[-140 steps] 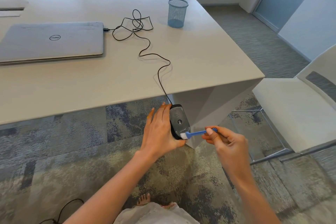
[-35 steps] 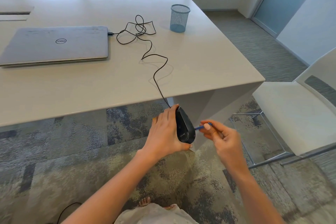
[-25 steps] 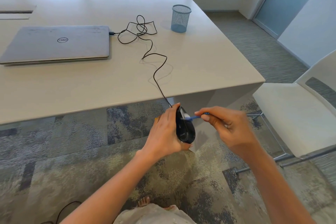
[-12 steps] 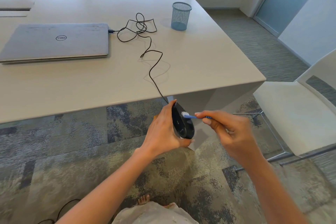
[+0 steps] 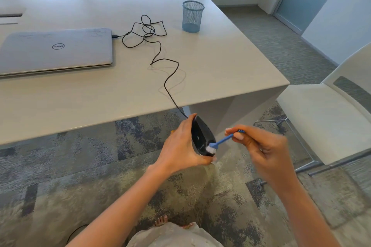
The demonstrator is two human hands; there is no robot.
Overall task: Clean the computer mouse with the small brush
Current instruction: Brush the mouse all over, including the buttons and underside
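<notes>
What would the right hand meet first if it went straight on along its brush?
Probably the computer mouse: the small brush in the right hand has its bristles at the mouse's lower end, the left hand just behind.

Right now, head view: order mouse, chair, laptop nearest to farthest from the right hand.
1. Mouse, just left of the right hand, in the left hand.
2. Chair, off to the right.
3. Laptop, far left on the table.
</notes>
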